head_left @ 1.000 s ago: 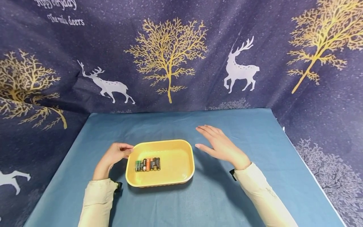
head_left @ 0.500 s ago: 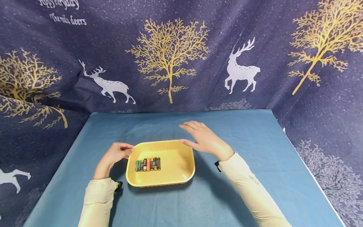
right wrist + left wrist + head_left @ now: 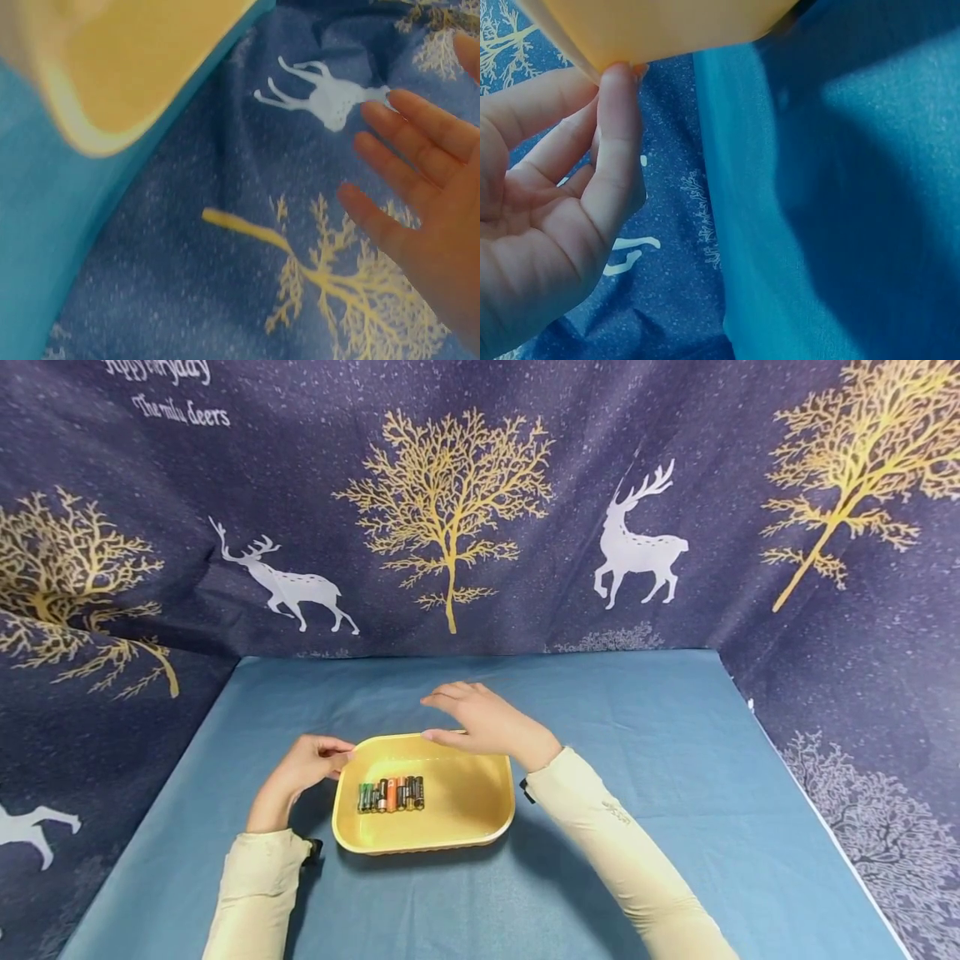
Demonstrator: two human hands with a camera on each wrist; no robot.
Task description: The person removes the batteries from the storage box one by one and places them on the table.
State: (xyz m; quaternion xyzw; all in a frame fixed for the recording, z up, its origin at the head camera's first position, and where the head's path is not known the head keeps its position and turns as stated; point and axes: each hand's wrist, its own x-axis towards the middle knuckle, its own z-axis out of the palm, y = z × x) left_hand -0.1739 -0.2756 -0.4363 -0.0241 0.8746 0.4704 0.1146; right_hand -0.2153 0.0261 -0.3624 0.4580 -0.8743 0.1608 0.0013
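Observation:
A yellow rectangular plastic tub (image 3: 468, 806) with rounded corners sits on the blue-covered table. Several batteries (image 3: 392, 795), green, black and orange, lie side by side in a row in its left half. My left hand (image 3: 298, 772) pinches the tub's rim at the far left corner; in the left wrist view, thumb and fingers (image 3: 619, 112) meet on that edge. Over the tub's far right side hovers my right hand (image 3: 487, 722), holding nothing and covering part of the far rim. Its fingers (image 3: 397, 165) are spread and relaxed in the right wrist view.
Blue cloth (image 3: 645, 760) covers the table around the tub. A dark curtain (image 3: 480, 568) with printed deer and golden trees hangs at the back and both sides. Dark wrist straps show at both sleeves.
My right hand has moved left, from beside the tub to over its far right rim. My left hand keeps its pinch, and the tub and batteries stay put.

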